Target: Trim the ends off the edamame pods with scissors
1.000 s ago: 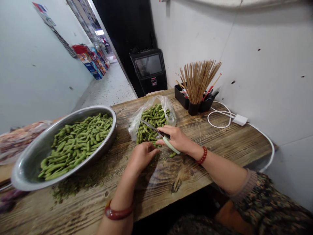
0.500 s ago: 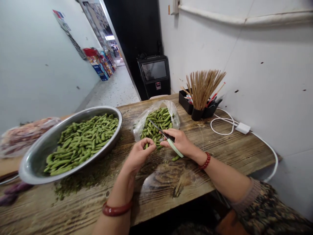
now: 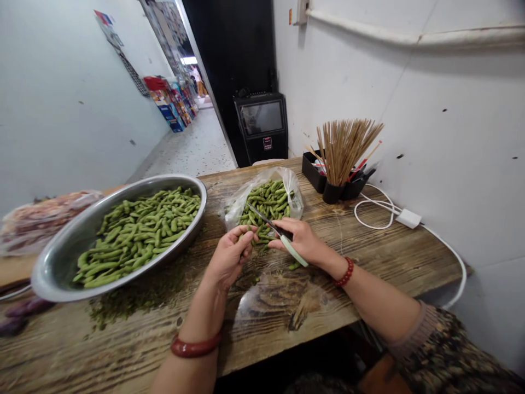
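A wide metal basin (image 3: 57,262) stands on the left of the wooden desk (image 3: 394,246), filled with a layer of green bean pods. A clear plastic bag (image 3: 293,189) lies open at the centre of the desk, also holding green pods (image 3: 268,200). A black holder (image 3: 331,192) near the wall carries a spread bundle of wooden skewers (image 3: 348,145); a second black tray (image 3: 311,171) sits just beside it. A white cable with adapter (image 3: 408,218) lies at the wall.

The left hand (image 3: 227,257) is raised just above the desk at the mouth of the bag, fingers curled; its grip is narrow, pinched on a single pod (image 3: 247,233) at the fingertips. The right hand (image 3: 301,241) faces it, its grip closed around the pale green handle of scissors (image 3: 279,235), blades pointing up and left over the bag, slightly parted. Both wrists bear red bracelets.

The held pod is green and largely hidden by the fingers. Fine green trimmings litter the desk below the basin.
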Action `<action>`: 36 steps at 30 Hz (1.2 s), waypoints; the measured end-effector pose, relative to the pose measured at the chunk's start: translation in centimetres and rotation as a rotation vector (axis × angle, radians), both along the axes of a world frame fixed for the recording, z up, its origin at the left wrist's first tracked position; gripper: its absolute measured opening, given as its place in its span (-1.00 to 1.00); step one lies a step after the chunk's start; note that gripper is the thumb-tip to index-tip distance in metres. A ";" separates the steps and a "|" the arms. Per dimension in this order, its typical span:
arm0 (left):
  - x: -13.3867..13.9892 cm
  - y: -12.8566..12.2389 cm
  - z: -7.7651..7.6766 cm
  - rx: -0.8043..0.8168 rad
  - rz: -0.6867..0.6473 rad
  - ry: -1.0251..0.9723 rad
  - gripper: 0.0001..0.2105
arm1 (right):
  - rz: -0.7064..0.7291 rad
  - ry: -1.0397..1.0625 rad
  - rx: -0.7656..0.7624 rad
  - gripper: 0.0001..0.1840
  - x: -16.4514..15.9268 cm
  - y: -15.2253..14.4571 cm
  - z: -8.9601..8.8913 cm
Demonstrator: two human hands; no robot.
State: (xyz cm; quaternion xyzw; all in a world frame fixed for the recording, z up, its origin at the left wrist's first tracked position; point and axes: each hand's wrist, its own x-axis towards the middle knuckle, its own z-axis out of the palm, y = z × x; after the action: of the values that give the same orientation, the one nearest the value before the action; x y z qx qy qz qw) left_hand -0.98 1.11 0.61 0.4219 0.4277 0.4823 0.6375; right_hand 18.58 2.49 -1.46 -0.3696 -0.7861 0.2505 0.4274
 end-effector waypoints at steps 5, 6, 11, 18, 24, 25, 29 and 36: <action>0.2 -0.2 0.2 0.032 -0.020 0.071 -0.74 | 0.029 -0.018 0.033 -0.48 0.1 0.1 -0.4; 0.2 -0.3 0.3 0.036 -0.024 0.080 -0.75 | 0.036 -0.031 0.038 -0.46 0.1 0.1 -0.4; 0.5 -0.5 0.7 0.049 -0.008 0.097 -0.78 | 0.095 -0.097 0.003 -0.49 0.2 -0.2 0.2; 0.4 -0.3 -0.1 0.117 -0.004 0.164 -0.80 | 0.130 -0.132 0.031 -0.40 0.2 -0.3 0.1; 0.5 -0.3 0.0 0.146 -0.004 0.194 -0.79 | 0.144 -0.154 0.058 -0.38 0.2 -0.5 0.3; 0.5 -0.4 0.1 0.147 -0.001 0.200 -0.78 | 0.145 -0.157 0.054 -0.38 0.3 -0.5 0.4; 0.5 -0.4 0.1 0.162 0.002 0.230 -0.79 | 0.148 -0.146 0.047 -0.42 0.3 -0.4 0.4; 0.2 -0.3 -0.2 0.201 0.011 0.290 -0.81 | 0.132 -0.157 0.049 -0.52 0.3 -0.3 0.3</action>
State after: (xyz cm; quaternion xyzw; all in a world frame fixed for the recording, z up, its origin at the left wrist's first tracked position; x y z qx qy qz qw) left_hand -0.78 0.82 0.36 0.5463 0.4670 0.4601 0.5213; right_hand 18.92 2.20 -1.17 -0.3249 -0.8458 0.2292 0.3557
